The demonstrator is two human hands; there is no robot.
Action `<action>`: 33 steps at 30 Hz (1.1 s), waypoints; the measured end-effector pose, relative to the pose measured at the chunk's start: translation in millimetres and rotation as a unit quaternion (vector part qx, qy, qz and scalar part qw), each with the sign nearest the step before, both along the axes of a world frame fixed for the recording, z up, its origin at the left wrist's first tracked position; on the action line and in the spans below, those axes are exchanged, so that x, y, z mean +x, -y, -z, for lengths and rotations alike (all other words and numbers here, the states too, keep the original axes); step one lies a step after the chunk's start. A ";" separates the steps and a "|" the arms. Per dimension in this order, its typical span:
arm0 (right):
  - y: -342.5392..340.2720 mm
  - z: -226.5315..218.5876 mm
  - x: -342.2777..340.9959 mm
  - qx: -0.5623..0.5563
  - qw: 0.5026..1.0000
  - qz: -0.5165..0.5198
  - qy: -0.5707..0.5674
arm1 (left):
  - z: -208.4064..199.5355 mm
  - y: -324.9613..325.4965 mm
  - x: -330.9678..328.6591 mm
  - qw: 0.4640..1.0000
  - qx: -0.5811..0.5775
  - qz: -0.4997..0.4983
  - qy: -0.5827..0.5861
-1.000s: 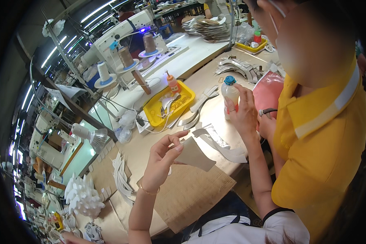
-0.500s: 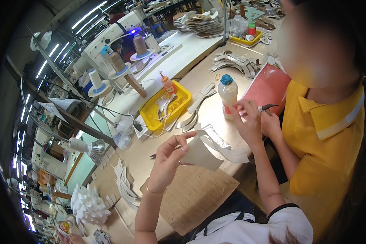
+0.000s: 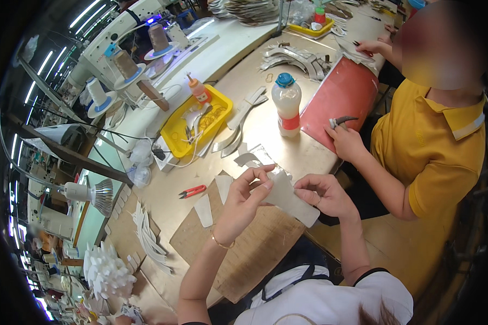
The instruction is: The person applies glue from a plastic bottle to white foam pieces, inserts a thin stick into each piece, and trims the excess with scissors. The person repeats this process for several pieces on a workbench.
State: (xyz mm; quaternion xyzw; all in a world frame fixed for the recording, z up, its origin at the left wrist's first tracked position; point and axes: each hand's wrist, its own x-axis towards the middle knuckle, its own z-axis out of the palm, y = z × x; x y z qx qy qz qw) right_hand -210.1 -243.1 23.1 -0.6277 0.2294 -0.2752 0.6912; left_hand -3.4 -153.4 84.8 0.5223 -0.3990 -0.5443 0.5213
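Observation:
My left hand (image 3: 248, 201) holds a pale, flat, leather-like piece (image 3: 287, 197) by its left end, thumb and fingers closed on it. At its right edge, my right hand (image 3: 328, 196) has its fingers pressed together on the same piece. The piece is raised above a brown board (image 3: 255, 249). Behind it lie curved pale strips (image 3: 248, 158), partly covered by the piece. Two small pale pieces rest on the board left of my left hand, one of them a tapered piece (image 3: 203, 211). Red-handled thread snips (image 3: 192, 191) lie nearby.
A bottle (image 3: 286, 105) with a blue cap stands behind my hands. Left of it is a yellow tray (image 3: 173, 142) with a small orange bottle. A person in yellow rests a hand (image 3: 348, 143) by a red sheet (image 3: 344, 97). A lamp (image 3: 100, 196) juts in at left.
My right hand has come down from beside the bottle onto the pale piece. The view has shifted, uncovering the snips and small pieces. The person's hand with the dark curved item has lowered.

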 end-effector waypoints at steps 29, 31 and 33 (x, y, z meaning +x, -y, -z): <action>79.5 10.2 -19.3 -0.354 0.894 0.245 -0.120 | 85.2 -189.4 44.6 0.882 0.095 -0.418 0.196; 68.8 12.3 -21.7 -0.496 0.815 0.164 -0.249 | 83.9 -183.9 40.7 0.886 0.097 -0.411 0.192; 56.8 20.7 -11.7 -0.221 0.931 0.075 -0.282 | 81.5 -180.2 38.7 0.887 0.110 -0.412 0.177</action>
